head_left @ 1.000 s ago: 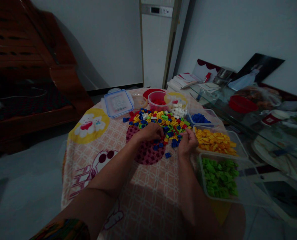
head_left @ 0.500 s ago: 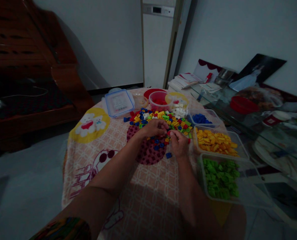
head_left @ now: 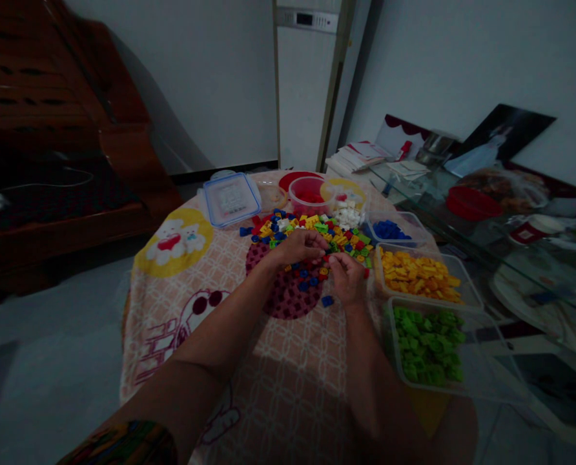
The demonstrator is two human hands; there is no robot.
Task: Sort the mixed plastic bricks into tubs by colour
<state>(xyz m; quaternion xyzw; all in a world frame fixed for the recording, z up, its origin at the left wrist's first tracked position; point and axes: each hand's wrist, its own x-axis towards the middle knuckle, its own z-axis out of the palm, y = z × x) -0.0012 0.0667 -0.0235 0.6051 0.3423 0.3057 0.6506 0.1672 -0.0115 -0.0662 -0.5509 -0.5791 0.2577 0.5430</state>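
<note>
My left hand (head_left: 301, 248) is closed with its fingers curled, over the near part of a mixed pile of toy building bricks (head_left: 312, 223). Whatever lies inside its grip is hidden. Close beside it, the fingertips of my right hand (head_left: 349, 278) pinch a small red brick (head_left: 325, 258), which lies between the two hands. Loose blue bricks (head_left: 327, 301) and yellow ones are scattered just below the hands on the patterned tablecloth (head_left: 288, 387).
Clear tubs on the right hold green bricks (head_left: 428, 345), yellow bricks (head_left: 418, 274) and blue bricks (head_left: 389, 230). Behind the pile are white bricks (head_left: 349, 215), a round tub (head_left: 310, 206) with red bricks and a blue-edged lid (head_left: 232, 200). A cluttered glass table (head_left: 515, 265) stands at right.
The hands stay almost in place. My right fingertips and the red brick have shifted very slightly left, toward my left hand.
</note>
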